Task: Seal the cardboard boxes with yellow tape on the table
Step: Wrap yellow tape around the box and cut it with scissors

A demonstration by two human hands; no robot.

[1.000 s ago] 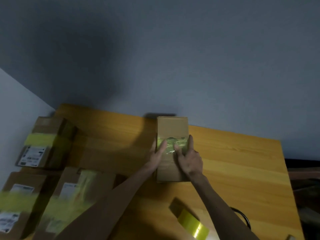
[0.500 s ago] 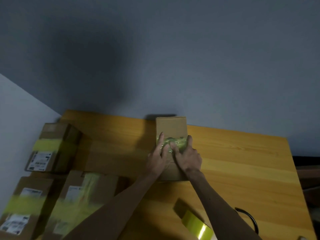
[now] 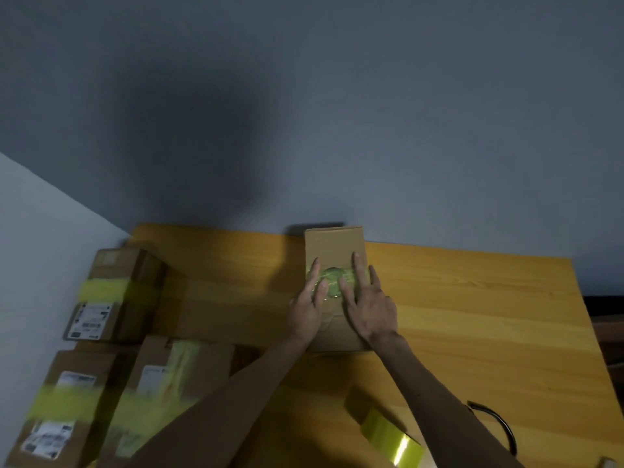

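Note:
A narrow cardboard box lies on the wooden table near the back wall. A strip of yellow tape runs across its top. My left hand and my right hand lie flat on the box with straight fingers, pressing on the tape strip from either side. A roll of yellow tape stands on the table near the front edge, below my right forearm.
Three taped cardboard boxes with labels sit at the left: one at the back, one at the front left, one beside it. A black cable curls at the front right. The table's right half is bare wood.
Both hands have slid further up the box, with fingers spreading flat over the tape strip. The view has shifted slightly, so the boxes at the left sit further right.

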